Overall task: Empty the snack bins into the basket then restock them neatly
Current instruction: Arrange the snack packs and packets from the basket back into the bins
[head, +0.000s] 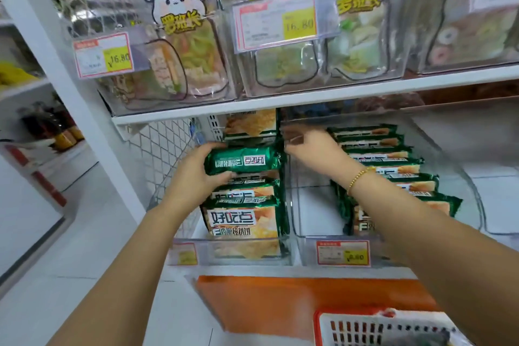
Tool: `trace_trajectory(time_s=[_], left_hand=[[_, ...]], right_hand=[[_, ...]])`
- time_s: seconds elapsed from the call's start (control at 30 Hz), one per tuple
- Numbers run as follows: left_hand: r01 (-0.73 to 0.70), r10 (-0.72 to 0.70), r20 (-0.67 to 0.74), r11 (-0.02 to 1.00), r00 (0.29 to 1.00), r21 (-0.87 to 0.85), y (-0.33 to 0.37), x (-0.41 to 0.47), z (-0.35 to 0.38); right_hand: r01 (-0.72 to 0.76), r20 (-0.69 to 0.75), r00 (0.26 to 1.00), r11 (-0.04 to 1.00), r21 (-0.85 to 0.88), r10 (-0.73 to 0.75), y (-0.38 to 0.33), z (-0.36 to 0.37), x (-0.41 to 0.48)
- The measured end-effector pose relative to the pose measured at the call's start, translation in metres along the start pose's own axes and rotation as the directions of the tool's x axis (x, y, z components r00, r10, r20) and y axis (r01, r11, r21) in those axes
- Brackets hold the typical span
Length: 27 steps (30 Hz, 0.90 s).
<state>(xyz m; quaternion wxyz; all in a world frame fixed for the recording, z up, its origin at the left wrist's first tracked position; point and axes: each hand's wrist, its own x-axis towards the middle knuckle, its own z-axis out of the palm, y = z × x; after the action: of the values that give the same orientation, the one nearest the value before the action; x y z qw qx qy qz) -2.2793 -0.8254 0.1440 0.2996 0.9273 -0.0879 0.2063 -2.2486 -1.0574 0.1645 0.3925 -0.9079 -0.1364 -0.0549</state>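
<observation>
- The left hand (193, 174) grips a green packet (244, 161), fingers curled over its far edge and thumb under its near edge.
- The packet lies flat with its long axis running left to right, just above the row of standing packets (243, 222) in the left bin (233, 254).
- The right hand (311, 149) reaches to the packet's right end at the wall between the bins; I cannot tell whether its bent fingers pinch anything.
- In the right bin (309, 222), stacked packets (387, 168) also run left to right.
- The red basket (320, 326) sits nearest, at lower right.

Left hand (193, 174) around green packet (243, 161)
</observation>
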Motion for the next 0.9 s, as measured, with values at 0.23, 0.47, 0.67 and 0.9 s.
trace_trajectory(time_s=[0.23,0.47,0.67,0.9], left_hand=[[0.191,-0.288,-0.198,0.897,0.937,-0.399,-0.002,0.057,0.009],[0.431,-0.446,0.054,0.817,0.893,-0.382,-0.019,0.095,0.048],[0.392,-0.267,0.287,0.654,0.920,-0.647,-0.049,0.102,0.034],[0.330,-0.124,0.315,0.544,0.941,-0.771,-0.050,0.102,0.030]], right_hand=[[-0.049,0.185,0.982,0.991,0.128,0.025,0.002,0.010,0.034],[-0.197,-0.240,0.957,0.971,-0.137,0.161,0.004,0.042,0.074],[-0.098,-0.147,0.982,0.985,0.141,0.119,0.010,0.049,0.073],[0.110,-0.158,0.985,0.940,0.324,-0.061,0.016,0.042,0.071]])
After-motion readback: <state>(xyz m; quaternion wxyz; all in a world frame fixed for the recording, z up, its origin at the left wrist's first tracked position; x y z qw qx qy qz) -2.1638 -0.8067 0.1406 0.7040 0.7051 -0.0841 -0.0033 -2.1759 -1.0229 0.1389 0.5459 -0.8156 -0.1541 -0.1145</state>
